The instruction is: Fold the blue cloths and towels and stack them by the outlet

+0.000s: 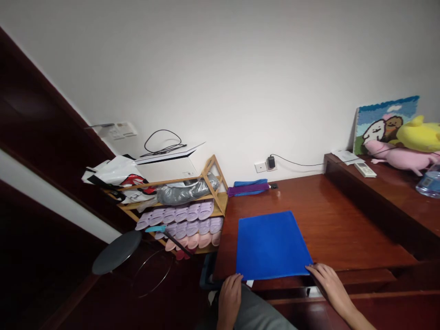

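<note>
A blue cloth (271, 245) lies flat and spread out on the reddish-brown wooden desk (337, 220), its near edge along the desk's front edge. My left hand (230, 293) pinches the near left corner of the cloth. At the near right corner, my right hand (326, 279) has its fingertips closed on the cloth. A small white tag (250, 283) hangs below the near edge, beside my left hand. Folded purple and blue cloths (248, 187) rest at the back of the desk against the wall.
Left of the desk stands a wooden rack (222, 201) with purple and pink slippers (185, 212), beside a round stool (117, 252). On the raised right shelf are a remote (365, 170), plush toys (400, 156) and a bottle (429, 182). A black charger (271, 162) is plugged into the wall.
</note>
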Demonstrator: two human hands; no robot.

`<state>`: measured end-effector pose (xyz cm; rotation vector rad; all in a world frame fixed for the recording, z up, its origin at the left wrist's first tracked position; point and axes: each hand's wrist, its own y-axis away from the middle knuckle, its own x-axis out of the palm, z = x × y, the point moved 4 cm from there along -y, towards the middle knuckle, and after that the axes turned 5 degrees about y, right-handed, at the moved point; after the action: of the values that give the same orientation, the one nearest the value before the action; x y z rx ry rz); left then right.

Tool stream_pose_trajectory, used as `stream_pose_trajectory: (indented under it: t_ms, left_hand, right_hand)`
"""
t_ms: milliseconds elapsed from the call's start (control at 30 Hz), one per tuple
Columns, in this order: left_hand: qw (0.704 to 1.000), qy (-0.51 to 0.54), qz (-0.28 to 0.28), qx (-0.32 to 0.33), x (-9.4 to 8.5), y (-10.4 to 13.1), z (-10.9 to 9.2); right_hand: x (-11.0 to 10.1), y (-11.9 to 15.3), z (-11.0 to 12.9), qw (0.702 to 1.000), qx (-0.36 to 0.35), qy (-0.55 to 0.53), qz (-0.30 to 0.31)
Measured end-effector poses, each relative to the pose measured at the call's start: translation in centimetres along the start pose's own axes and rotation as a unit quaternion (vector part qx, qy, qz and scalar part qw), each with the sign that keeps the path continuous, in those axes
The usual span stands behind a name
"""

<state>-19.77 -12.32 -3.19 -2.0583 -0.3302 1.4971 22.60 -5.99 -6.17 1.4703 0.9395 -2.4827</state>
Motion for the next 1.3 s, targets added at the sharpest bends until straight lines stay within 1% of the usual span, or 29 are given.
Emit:
stream_pose_trajectory:
  t_ms: [133,233,300,400,433,500,600,667,733,800,867,933,1033,1067,1100,1133,1200,1233,1300]
  left_hand:
    - [0.999,0.023,-0.009,-0.020,-0.6,-0.6,-0.2]
    - [0.996,0.064,-0.020,-0.050,-2.0,-2.4,-0.4]
    - [0.990,0.108,-0.019,-0.086,-3.5,-4.4,-0.7]
    - [0.972,0.186,-0.005,-0.142,-6.2,-8.3,-1.5]
    - [0.966,0.210,0.002,-0.154,-7.3,-9.7,-1.9]
    - [0.956,0.248,0.009,-0.156,-9.4,-12.4,-3.0]
    - [0.947,0.291,0.001,-0.137,-12.9,-15.7,-4.6]
    - [0.941,0.313,0.000,-0.130,-14.9,-17.2,-5.6]
    - [0.936,0.329,0.009,-0.126,-16.5,-18.5,-6.3]
    - [0.932,0.342,0.023,-0.122,-17.2,-19.9,-6.9]
    - [0.926,0.357,0.049,-0.114,-16.7,-21.6,-7.5]
    - [0.915,0.376,0.104,-0.099,-14.9,-23.7,-8.2]
    - [0.882,0.411,0.220,-0.069,-10.3,-27.2,-9.8]
    - [0.870,0.422,0.249,-0.060,-8.7,-28.6,-10.4]
    - [0.860,0.432,0.266,-0.054,-7.2,-30.0,-10.9]
    - [0.855,0.439,0.271,-0.049,-5.8,-31.6,-11.4]
    - [0.862,0.439,0.252,-0.038,-3.8,-35.2,-12.3]
    - [0.873,0.428,0.231,-0.031,-3.1,-37.1,-12.7]
    - [0.908,0.382,0.170,-0.010,-2.3,-40.8,-13.6]
  right_hand:
    - [-1.7,-0.6,1.0,1.000,-0.001,-0.027,-0.005]
    - [-4.5,-2.0,1.8,0.997,-0.004,-0.062,-0.040]
    - [-7.3,-3.5,2.3,0.994,-0.005,-0.078,-0.078]
    - [-12.1,-6.1,2.6,0.990,-0.019,-0.078,-0.116]
    - [-13.6,-7.0,2.5,0.990,-0.028,-0.071,-0.122]
    - [-16.7,-8.5,2.2,0.989,-0.049,-0.056,-0.127]
    - [-20.8,-9.9,1.2,0.990,-0.069,-0.039,-0.119]
    - [-23.4,-10.0,0.3,0.992,-0.059,-0.036,-0.104]
    - [-26.0,-9.8,-0.4,0.996,-0.034,-0.033,-0.076]
    - [-28.3,-9.4,-1.2,0.999,0.006,-0.029,-0.033]
    - [-30.0,-9.1,-2.2,0.998,0.043,-0.030,0.018]
    - [-31.0,-9.4,-3.5,0.995,0.067,-0.036,0.060]
    - [-31.1,-11.2,-6.4,0.991,0.075,-0.050,0.101]
    - [-30.9,-12.2,-7.6,0.989,0.075,-0.057,0.112]
    - [-30.6,-13.3,-8.9,0.988,0.076,-0.064,0.121]
    - [-30.4,-14.6,-10.3,0.986,0.079,-0.070,0.128]
    - [-30.1,-17.5,-13.2,0.984,0.095,-0.076,0.132]
    - [-30.1,-19.1,-14.6,0.983,0.106,-0.074,0.126]
    - [-30.7,-22.2,-17.1,0.986,0.126,-0.058,0.093]
